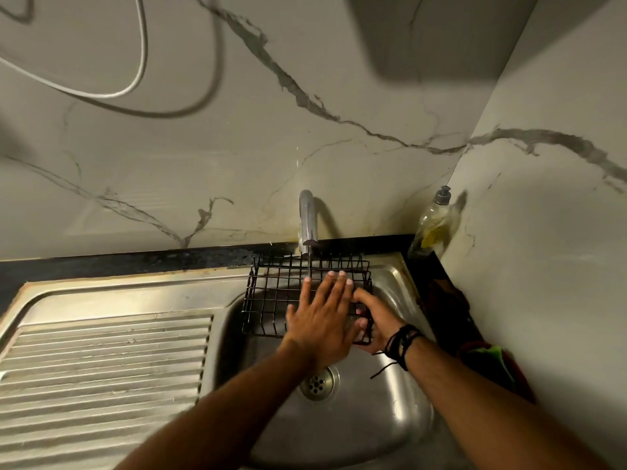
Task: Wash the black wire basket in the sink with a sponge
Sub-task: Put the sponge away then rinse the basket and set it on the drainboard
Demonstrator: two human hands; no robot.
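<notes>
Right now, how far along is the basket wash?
Done: the black wire basket is over the sink, under the tap. In hand: the right hand grips its right edge, while the left hand lies flat on the wires. Left: no sponge or suds show, so scrubbing and rinsing seem to remain.

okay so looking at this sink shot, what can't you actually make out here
- Sponge: none visible in the head view; the flat left hand could cover one.
- Right hand: fingers partly hidden behind the left hand and the black wire basket.
- Tap: too dim to tell whether water runs.
- Dark cloth by the wall: in shadow, unclear.
</notes>
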